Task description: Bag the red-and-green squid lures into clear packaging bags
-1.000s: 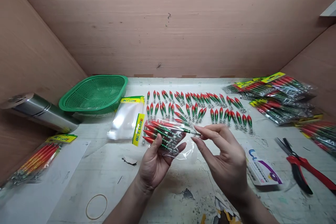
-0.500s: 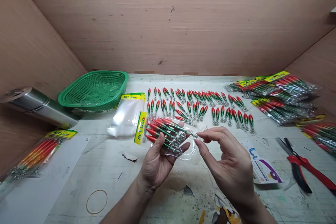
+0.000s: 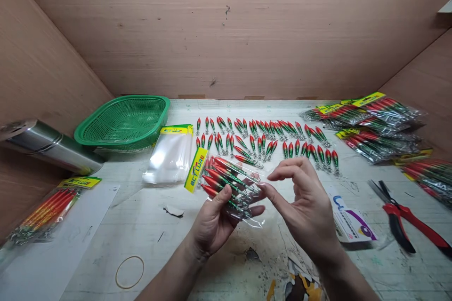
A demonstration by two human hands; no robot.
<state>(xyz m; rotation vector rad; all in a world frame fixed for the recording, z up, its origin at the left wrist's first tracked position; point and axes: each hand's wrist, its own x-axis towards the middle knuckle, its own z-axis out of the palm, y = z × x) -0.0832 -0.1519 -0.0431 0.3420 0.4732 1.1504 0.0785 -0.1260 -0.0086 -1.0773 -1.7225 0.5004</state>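
In the head view, the right hand (image 3: pixel 307 211) had just loosened its pinch, thumb and forefinger slightly parted by the hooks! The left hand (image 3: pixel 215 225) gripped the clear bag (image 3: pixel 195 172) above the middle of the surface (image 3: pixel 169 235), its far lure (image 3: pixel 231 168) seemingly tucked in beside the others.

"BCT LURE" on yellow labels (image 3: pixel 196 170)
Legible on the centre bag (image 3: pixel 231 175), the clear bags (image 3: pixel 168 157) left of it and the lower-left packet (image 3: pixel 52 211); fine print on the card (image 3: pixel 353 221) at right is unreadable.
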